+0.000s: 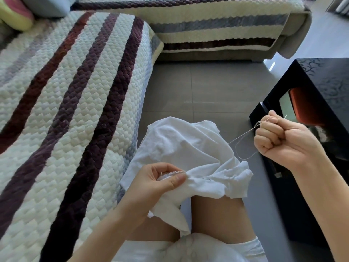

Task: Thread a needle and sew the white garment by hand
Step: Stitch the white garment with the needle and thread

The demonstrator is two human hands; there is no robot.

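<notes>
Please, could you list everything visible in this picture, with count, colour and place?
garment: one, white, draped over the legs
thread: one, pale, from the garment to the right hand
needle: one, metallic, tip showing above the right hand
sofa: one, cream quilted cover with purple stripes, left and top
cushions: two, yellow-pink and pale blue, top left
table: one, glossy black, right
floor: one, grey tiles, centre
legs: two, bare, bottom centre
left hand: one, pinches the garment, bottom centre
right hand: one, grips needle and thread, right
</notes>
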